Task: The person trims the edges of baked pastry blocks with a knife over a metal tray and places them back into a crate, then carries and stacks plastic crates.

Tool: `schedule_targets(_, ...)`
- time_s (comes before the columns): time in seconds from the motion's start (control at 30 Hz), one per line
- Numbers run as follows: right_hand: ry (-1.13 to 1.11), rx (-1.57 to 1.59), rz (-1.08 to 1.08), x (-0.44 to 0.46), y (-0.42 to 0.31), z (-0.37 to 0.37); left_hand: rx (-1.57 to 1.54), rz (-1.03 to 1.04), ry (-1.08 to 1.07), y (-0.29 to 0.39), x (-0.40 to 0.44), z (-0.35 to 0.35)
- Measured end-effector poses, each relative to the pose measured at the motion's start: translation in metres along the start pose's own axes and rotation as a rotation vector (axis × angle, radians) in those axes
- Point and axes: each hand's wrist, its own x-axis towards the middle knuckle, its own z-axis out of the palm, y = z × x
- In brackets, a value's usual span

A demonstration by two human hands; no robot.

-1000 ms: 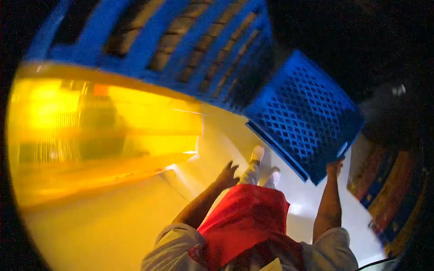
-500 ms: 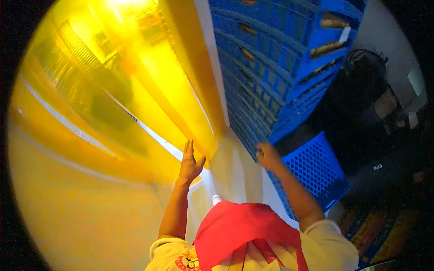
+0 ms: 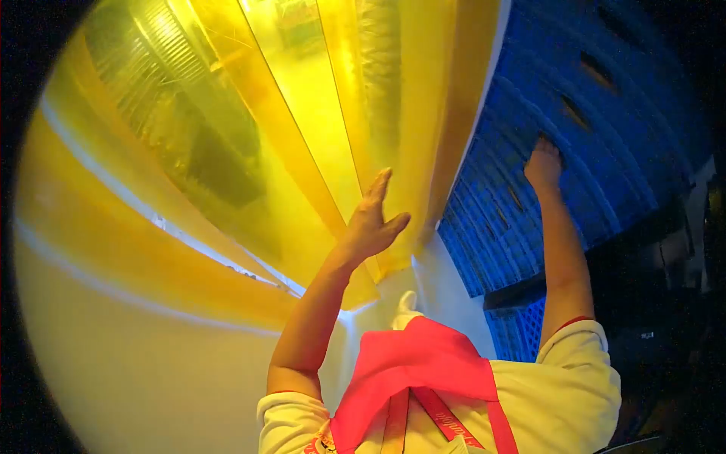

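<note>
My left hand [image 3: 376,225] is raised in front of the yellow see-through strip curtain [image 3: 302,155], its fingers stretched out and thumb apart. Nothing is in it, and whether the fingertips touch the plastic I cannot tell. To the right, my right hand [image 3: 544,163] is at a handle slot of a tall stack of blue plastic crates [image 3: 594,178]. Its fingers curl into the slot and are partly hidden.
Below the stack, a blue lattice-sided crate [image 3: 532,325] shows beside my right arm. A pale wall [image 3: 151,363] fills the lower left. Light floor [image 3: 446,291] runs between the curtain and the crates. The right side is dark.
The view has turned, and the crate stack now sits farther right. My right hand has risen from the low crate to a slot in the stack. My left hand has reached farther up toward the curtain.
</note>
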Motion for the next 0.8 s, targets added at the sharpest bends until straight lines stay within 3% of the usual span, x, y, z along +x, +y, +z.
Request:
schedule_targets(0.13,-0.174,-0.134,0.186,0.034,-0.043,0.005,-0.022,0.054,-0.073,-0.042,0.086,-0.012)
schedule_targets(0.23,-0.123,-0.154,0.344,0.041,-0.057,0.004,-0.042,0.086,-0.156,-0.060,0.139,-0.007)
schedule_targets(0.27,-0.141,-0.163,0.365,0.037,-0.056,0.007,-0.192,0.060,-0.227,-0.065,0.150,-0.002)
schedule_targets(0.37,-0.158,-0.143,0.338,0.050,-0.062,0.015,-0.601,-0.021,-0.353,-0.084,0.178,-0.014)
schedule_targets(0.47,0.013,-0.266,0.245,0.044,-0.064,0.026,-0.597,-0.100,-0.231,-0.111,0.179,-0.051)
schedule_targets(0.67,-0.219,-0.102,0.454,0.053,-0.048,0.020,-0.448,-0.010,-0.194,-0.147,0.201,-0.072)
schedule_targets(0.73,-0.514,-0.150,0.563,0.060,-0.046,0.016,-0.451,0.023,-0.250,-0.171,0.215,-0.077)
schedule_targets(0.8,-0.519,-0.172,0.607,0.069,-0.045,0.015,-0.391,-0.021,-0.132,-0.177,0.217,-0.084)
